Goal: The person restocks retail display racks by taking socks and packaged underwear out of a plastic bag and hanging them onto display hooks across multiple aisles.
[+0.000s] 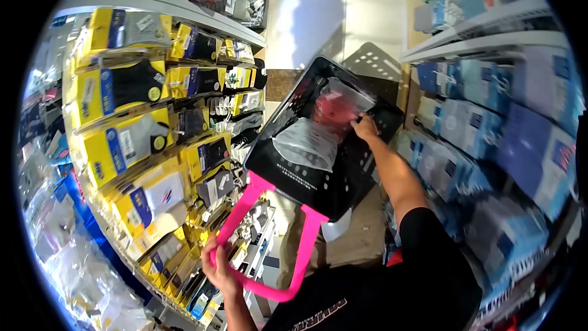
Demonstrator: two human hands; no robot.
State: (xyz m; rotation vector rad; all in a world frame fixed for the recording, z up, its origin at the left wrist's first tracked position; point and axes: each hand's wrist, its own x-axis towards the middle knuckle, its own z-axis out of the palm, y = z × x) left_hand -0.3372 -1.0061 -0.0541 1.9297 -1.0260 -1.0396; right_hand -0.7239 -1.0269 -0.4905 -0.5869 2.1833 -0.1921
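A tall display of yellow-carded sock packs in clear plastic [110, 98] stood to the left, and a display of blue-carded folded garments in clear wrapping [468, 122] stood to the right. The space between them looked narrow, so a sharp swing might have knocked packs loose on either side.

Between them was a black perforated plastic basket [288, 175], set askew above the person's legs. If its weight had shifted, it could have tipped, since only one hand steadied it from a single end. The bright pink U-shaped plastic handle [304, 245] lay swung toward the person; a hard pull there might have twisted or dragged the basket.

Inside lay a pale grey packet in clear plastic [306, 141], with a red packet in clear plastic [334, 113] just beyond it, apparently touching. Their slick wrapping could have let one slide over the other.

The left hand [222, 266] was wrapped around the handle. The right hand [365, 127] had its fingers bent at the red packet's edge; whether they pinched it could not be told, and a weak hold might have slipped.
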